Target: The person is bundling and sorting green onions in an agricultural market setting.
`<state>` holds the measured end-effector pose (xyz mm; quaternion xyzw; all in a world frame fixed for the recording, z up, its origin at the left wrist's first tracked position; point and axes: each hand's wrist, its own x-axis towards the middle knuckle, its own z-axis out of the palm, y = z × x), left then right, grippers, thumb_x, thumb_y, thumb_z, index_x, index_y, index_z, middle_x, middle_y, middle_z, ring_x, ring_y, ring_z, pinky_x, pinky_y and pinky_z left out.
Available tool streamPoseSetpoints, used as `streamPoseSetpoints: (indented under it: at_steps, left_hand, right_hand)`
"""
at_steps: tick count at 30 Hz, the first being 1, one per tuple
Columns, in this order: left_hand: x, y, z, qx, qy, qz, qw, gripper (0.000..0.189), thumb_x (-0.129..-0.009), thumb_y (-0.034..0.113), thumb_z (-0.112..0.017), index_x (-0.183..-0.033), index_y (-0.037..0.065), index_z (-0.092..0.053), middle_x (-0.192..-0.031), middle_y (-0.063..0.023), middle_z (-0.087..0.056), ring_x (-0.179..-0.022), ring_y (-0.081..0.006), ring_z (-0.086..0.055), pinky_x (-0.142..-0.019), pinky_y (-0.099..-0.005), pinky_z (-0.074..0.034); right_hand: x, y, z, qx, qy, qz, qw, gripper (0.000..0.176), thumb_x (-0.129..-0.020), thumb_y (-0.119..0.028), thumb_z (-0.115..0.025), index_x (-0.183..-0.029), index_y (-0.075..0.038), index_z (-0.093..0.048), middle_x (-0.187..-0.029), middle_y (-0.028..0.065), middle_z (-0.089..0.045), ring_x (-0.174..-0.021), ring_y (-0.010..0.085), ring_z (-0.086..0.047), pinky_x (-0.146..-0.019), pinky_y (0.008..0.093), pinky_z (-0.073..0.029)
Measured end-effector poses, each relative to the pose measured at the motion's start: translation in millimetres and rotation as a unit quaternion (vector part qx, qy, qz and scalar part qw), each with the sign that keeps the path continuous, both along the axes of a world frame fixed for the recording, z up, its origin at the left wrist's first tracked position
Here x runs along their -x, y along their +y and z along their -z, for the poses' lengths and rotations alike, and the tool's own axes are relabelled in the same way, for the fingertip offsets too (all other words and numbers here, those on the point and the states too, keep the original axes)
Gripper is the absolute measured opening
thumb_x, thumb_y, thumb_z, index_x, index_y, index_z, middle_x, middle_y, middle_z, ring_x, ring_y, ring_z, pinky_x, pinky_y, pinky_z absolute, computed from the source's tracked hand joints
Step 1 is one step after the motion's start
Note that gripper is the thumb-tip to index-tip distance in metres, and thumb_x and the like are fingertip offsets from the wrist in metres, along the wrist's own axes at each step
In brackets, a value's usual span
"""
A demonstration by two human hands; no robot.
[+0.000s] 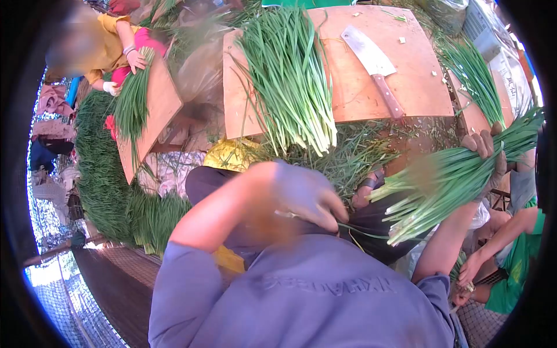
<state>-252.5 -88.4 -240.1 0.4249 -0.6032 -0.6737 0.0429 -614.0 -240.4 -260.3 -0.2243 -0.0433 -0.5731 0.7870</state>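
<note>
while the wide board (406, 69) and its pile of green onions (287, 75) lie well beyond the fingers, the bunch of green onions (452, 180) is up off it, in the right hand (486, 152). it should handle as light, soft and limp. the stalks sag under their own weight and would bruise or snap if squeezed hard, and damp skins may let single stalks slide out.

the right hand is clenched around the green leaf part, fingers (477, 145) wrapped over the top. the pale root ends fan out below and to the left of those fingers, and the leaf tips run on past them to the upper right. a hold nearer the pale stems, where the stalks look firmer and packed tighter, would likely keep the bundle from splaying.

the left hand (307, 197) sits well apart from the right fingers, near the root ends, and is curled downward. a loose strand (365, 232) runs from its fingertips toward the bunch. blur smears that hand, so i cannot tell whether its fingers grasp the strand or only brush it.

the right thumb is hidden behind the stalks, and the dark lens edge cuts off the leaf tips.
</note>
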Motion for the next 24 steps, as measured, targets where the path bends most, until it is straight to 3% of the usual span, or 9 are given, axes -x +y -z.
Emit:
streamPoseSetpoints:
  at_steps: [2, 4, 6, 9, 13, 17, 19, 22, 24]
  left_hand:
    - [-74, 15, 50, 0.033, -0.076, -0.277, 0.957, 0.04, -0.086, 0.037, -0.069, -0.108, 0.004, -0.07, -0.091, -0.0109, -0.073, -0.08, -0.0151, -0.068, -0.073, -0.0323, -0.053]
    - [-92, 11, 57, 0.146, -0.347, -0.345, 0.86, 0.038, -0.087, 0.03, -0.068, -0.114, 0.002, -0.067, -0.1, -0.0111, -0.073, -0.089, -0.0232, -0.069, -0.079, -0.0362, -0.053]
    - [-117, 6, 83, 0.197, -0.337, -0.51, 0.767, 0.042, -0.086, 0.028, -0.07, -0.117, 0.001, -0.064, -0.098, -0.0147, -0.072, -0.087, -0.023, -0.069, -0.078, -0.0341, -0.052]
    - [-123, 2, 115, 0.283, -0.293, -0.506, 0.76, 0.045, -0.083, 0.03, -0.071, -0.116, 0.0, -0.062, -0.092, -0.0166, -0.07, -0.083, -0.0247, -0.068, -0.075, -0.0348, -0.052]
    - [-127, -21, 141, 0.218, -0.306, -0.524, 0.764, 0.046, -0.081, 0.031, -0.072, -0.113, -0.001, -0.063, -0.092, -0.017, -0.07, -0.084, -0.0262, -0.068, -0.076, -0.0344, -0.052]
    - [-141, -19, 155, 0.223, -0.309, -0.495, 0.781, 0.036, -0.082, 0.03, -0.071, -0.1, -0.001, -0.064, -0.084, -0.0116, -0.069, -0.071, -0.0226, -0.066, -0.066, -0.0337, -0.051]
    - [-140, -9, 136, 0.168, 0.006, -0.615, 0.77, 0.027, -0.085, 0.03, -0.07, -0.088, 0.003, -0.066, -0.077, -0.0038, -0.066, -0.063, -0.0141, -0.061, -0.058, -0.0279, -0.048]
    - [-139, 36, 87, 0.121, 0.157, -0.604, 0.772, 0.02, -0.088, 0.026, -0.069, -0.088, 0.006, -0.066, -0.073, 0.0013, -0.061, -0.062, -0.0063, -0.056, -0.055, -0.0209, -0.044]
    - [-128, 96, 48, 0.015, 0.187, -0.307, 0.933, 0.014, -0.091, 0.017, -0.068, -0.09, 0.004, -0.064, -0.073, -0.0025, -0.059, -0.067, -0.0103, -0.059, -0.061, -0.023, -0.046]
  right_hand:
    - [-3, 0, -2, -0.002, 0.004, -0.002, 1.0, 0.056, -0.091, -0.013, -0.059, -0.139, 0.006, -0.04, -0.079, -0.0016, -0.035, -0.076, 0.0117, -0.041, -0.082, 0.0316, -0.035]
    - [-11, 3, -4, -0.005, 0.005, -0.001, 1.0, 0.056, -0.091, -0.014, -0.059, -0.139, 0.006, -0.04, -0.079, -0.0017, -0.035, -0.076, 0.0117, -0.04, -0.083, 0.0317, -0.035]
    - [-23, 5, -8, -0.002, 0.011, -0.003, 1.0, 0.055, -0.091, -0.014, -0.059, -0.139, 0.006, -0.04, -0.079, -0.0017, -0.035, -0.076, 0.0117, -0.04, -0.083, 0.0318, -0.035]
    - [-27, 8, -12, -0.015, 0.032, 0.0, 0.999, 0.055, -0.091, -0.014, -0.06, -0.139, 0.005, -0.041, -0.078, -0.0018, -0.036, -0.076, 0.0119, -0.041, -0.082, 0.0321, -0.036]
    - [-29, 9, -15, -0.008, 0.052, 0.005, 0.999, 0.054, -0.09, -0.014, -0.06, -0.138, 0.005, -0.042, -0.078, -0.0019, -0.036, -0.075, 0.0118, -0.04, -0.081, 0.0322, -0.036]
    - [-37, 14, -22, -0.016, 0.07, 0.017, 0.997, 0.053, -0.09, -0.014, -0.06, -0.137, 0.005, -0.042, -0.078, -0.0023, -0.035, -0.075, 0.0112, -0.039, -0.08, 0.0319, -0.035]
    - [-43, 17, -26, -0.02, 0.075, 0.023, 0.997, 0.053, -0.09, -0.014, -0.06, -0.137, 0.005, -0.042, -0.078, -0.0023, -0.034, -0.075, 0.0111, -0.038, -0.08, 0.0319, -0.035]
    - [-56, 21, -35, -0.026, 0.083, 0.025, 0.996, 0.052, -0.091, -0.014, -0.06, -0.136, 0.004, -0.043, -0.08, -0.0022, -0.035, -0.076, 0.0112, -0.038, -0.081, 0.0318, -0.036]
    - [-66, 23, -43, -0.027, 0.091, 0.01, 0.995, 0.05, -0.091, -0.015, -0.06, -0.135, 0.004, -0.044, -0.082, -0.0017, -0.037, -0.079, 0.0112, -0.04, -0.082, 0.0312, -0.036]
